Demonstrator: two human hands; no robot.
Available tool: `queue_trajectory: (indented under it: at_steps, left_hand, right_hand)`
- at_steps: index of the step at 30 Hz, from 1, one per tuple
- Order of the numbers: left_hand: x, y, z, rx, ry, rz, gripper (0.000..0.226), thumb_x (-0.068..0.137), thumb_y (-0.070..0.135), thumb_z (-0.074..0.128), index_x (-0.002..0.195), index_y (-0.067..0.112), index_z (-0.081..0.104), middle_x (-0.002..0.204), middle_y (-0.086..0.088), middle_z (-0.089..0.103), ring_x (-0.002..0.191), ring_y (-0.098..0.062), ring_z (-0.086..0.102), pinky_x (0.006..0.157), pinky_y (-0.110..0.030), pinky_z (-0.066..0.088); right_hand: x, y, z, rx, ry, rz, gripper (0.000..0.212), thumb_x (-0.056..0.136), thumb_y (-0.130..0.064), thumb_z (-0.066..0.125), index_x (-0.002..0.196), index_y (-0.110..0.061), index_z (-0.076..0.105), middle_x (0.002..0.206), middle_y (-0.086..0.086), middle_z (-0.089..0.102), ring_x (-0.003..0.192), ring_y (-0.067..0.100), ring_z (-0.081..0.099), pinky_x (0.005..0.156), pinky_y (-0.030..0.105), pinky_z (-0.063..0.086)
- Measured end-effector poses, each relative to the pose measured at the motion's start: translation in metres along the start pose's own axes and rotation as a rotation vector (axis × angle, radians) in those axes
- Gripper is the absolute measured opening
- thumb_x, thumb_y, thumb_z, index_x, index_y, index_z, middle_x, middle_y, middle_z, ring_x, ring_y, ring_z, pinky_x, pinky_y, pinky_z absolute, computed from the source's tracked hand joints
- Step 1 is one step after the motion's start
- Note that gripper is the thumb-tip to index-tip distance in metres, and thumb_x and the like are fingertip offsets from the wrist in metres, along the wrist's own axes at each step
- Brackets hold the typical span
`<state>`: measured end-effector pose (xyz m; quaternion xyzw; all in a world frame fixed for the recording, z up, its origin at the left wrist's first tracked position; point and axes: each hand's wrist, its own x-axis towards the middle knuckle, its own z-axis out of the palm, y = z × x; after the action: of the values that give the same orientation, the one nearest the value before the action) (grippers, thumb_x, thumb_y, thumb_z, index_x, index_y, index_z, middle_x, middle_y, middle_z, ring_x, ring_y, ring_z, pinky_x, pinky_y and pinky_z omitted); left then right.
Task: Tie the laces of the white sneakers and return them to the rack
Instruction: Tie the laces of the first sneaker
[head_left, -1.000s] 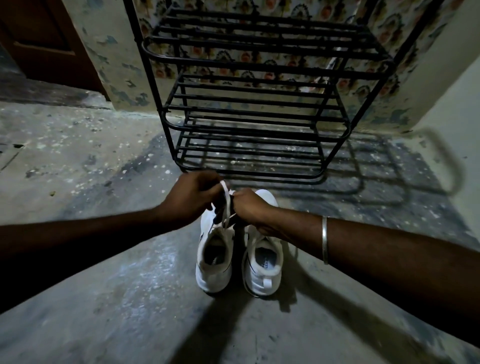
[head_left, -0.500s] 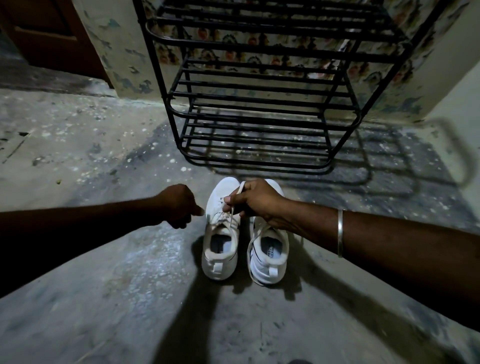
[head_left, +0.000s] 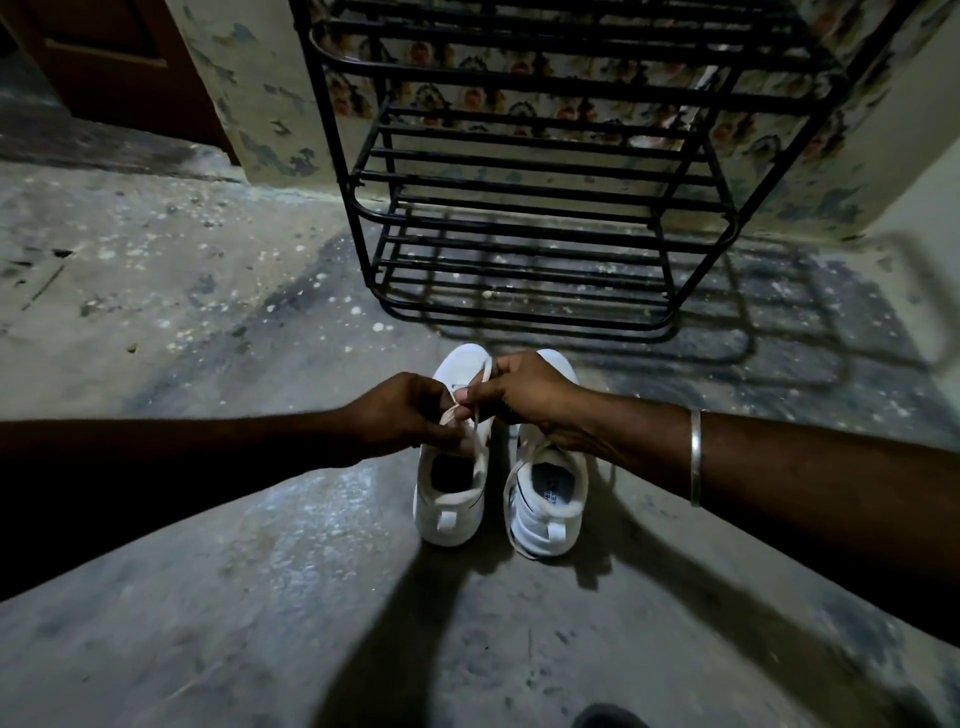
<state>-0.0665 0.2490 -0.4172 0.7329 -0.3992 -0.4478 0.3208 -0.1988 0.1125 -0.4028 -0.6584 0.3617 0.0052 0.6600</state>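
Rejoining the right hand (head_left: 524, 395) over the left sneaker (head_left: 457, 467), the left hand (head_left: 400, 415), apart a half-second ago, again pinches the white lace (head_left: 475, 415), as do the right fingers; tying is judged underway. Two sneakers, the right sneaker (head_left: 548, 493) untouched, stand just before one empty black rack (head_left: 519, 182).

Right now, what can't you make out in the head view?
- Knot state on the left sneaker: left hand and right hand cover the lace.
- Right sneaker laces: hidden under the right hand.
- Rack top: cut off by the upper edge.
- Insole print in the right sneaker: too small to read.
- Dark object at the bottom edge: cut off.
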Motion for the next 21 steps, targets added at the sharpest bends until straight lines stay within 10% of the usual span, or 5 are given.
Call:
queue_trajectory:
  at_steps: [6, 21]
  left_hand:
    - [-0.004, 0.006, -0.003, 0.547, 0.175, 0.216, 0.015, 0.090, 0.015, 0.069, 0.084, 0.003, 0.075, 0.075, -0.010, 0.075, 0.065, -0.020, 0.072, 0.063, -0.036, 0.060]
    - [-0.010, 0.006, -0.010, 0.406, 0.033, 0.180, 0.041, 0.086, 0.021, 0.079, 0.124, 0.016, 0.066, 0.118, 0.007, 0.070, 0.092, -0.013, 0.073, 0.065, -0.008, 0.052]
  right_hand:
    - [-0.006, -0.005, -0.002, -0.064, 0.019, -0.011, 0.029, 0.081, -0.007, 0.081, 0.105, 0.003, 0.068, 0.083, 0.020, 0.078, 0.065, 0.018, 0.074, 0.056, 0.026, 0.046]
    - [-0.018, -0.013, -0.003, 0.049, 0.006, 0.043, 0.015, 0.086, -0.001, 0.075, 0.076, -0.006, 0.064, 0.077, 0.015, 0.075, 0.059, 0.016, 0.070, 0.045, 0.017, 0.050]
